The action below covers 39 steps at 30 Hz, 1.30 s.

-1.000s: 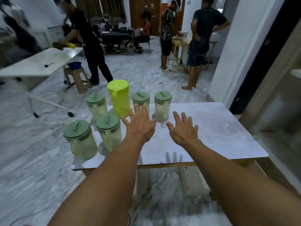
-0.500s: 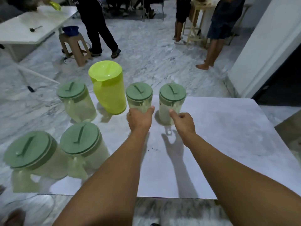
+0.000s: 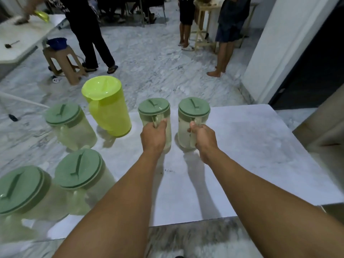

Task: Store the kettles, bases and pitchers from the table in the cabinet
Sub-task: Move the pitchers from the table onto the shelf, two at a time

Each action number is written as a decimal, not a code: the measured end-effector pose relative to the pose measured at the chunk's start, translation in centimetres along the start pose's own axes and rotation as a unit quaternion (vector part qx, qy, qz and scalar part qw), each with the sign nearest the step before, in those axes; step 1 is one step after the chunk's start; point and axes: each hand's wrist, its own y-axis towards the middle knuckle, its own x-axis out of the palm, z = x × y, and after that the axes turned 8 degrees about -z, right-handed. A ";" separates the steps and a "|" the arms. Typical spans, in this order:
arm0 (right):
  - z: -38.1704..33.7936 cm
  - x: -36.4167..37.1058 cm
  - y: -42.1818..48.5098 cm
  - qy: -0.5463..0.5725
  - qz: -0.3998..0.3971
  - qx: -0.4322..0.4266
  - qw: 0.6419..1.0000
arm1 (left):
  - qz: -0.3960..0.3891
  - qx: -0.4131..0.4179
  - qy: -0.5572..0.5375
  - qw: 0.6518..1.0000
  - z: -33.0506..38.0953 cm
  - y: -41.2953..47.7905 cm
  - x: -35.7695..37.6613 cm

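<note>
Several clear pitchers with sage-green lids and one lime-green pitcher [image 3: 108,107] stand on a white table [image 3: 251,146]. My left hand [image 3: 153,135] is closed around the handle of the middle clear pitcher [image 3: 154,110]. My right hand [image 3: 203,140] grips the handle of the clear pitcher beside it [image 3: 193,112]. Both pitchers are upright and seem to rest on the tabletop. Three more clear pitchers stand to the left: one at the back [image 3: 68,121], one nearer [image 3: 81,175], one at the front left corner [image 3: 20,194].
A wooden cabinet side [image 3: 322,123] shows at the right edge beyond a white pillar [image 3: 279,43]. Several people stand on the marble floor behind the table. A brown stool [image 3: 63,60] with a blue bowl and another white table [image 3: 20,40] are at the far left.
Both hands went from hovering open over the table to reaching the two rear pitchers, and now they are closed around the handles. The view has moved closer and tilted down.
</note>
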 end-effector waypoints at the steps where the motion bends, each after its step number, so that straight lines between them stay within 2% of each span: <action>1: -0.4 -0.9 -1.2 0.005 0.013 -0.004 1.000 | -0.013 0.013 0.006 1.000 0.6 -1.1 0.2; 8: -4.4 -9.5 -14.8 0.038 0.141 -0.086 0.985 | -0.143 0.141 -0.031 0.979 7.1 -13.4 2.3; 12: -6.7 -16.2 -24.9 0.091 0.265 -0.149 0.949 | -0.235 0.220 -0.057 0.945 11.5 -22.9 5.2; 14: -7.8 -19.4 -30.3 0.116 0.347 -0.175 0.914 | -0.283 0.255 -0.072 0.922 13.4 -28.0 7.2; 17: -8.5 -25.0 -38.1 0.141 0.478 -0.223 0.837 | -0.357 0.301 -0.099 0.879 15.9 -36.5 10.7; 23: -7.1 -36.7 -52.2 0.130 0.622 -0.247 0.732 | -0.494 0.328 -0.130 0.795 19.2 -53.4 18.1; 27: -4.9 -43.8 -57.8 0.121 0.654 -0.241 0.707 | -0.550 0.355 -0.111 0.748 20.0 -62.3 22.8; 29: -4.1 -47.3 -59.7 0.118 0.667 -0.243 0.695 | -0.559 0.364 -0.096 0.738 20.6 -65.5 25.6; 33: -3.6 -54.5 -61.4 0.103 0.660 -0.263 0.696 | -0.554 0.364 -0.083 0.744 21.9 -69.7 32.7; 39: -3.1 -64.5 -60.6 0.084 0.650 -0.235 0.718 | -0.545 0.349 -0.065 0.760 23.3 -72.7 41.4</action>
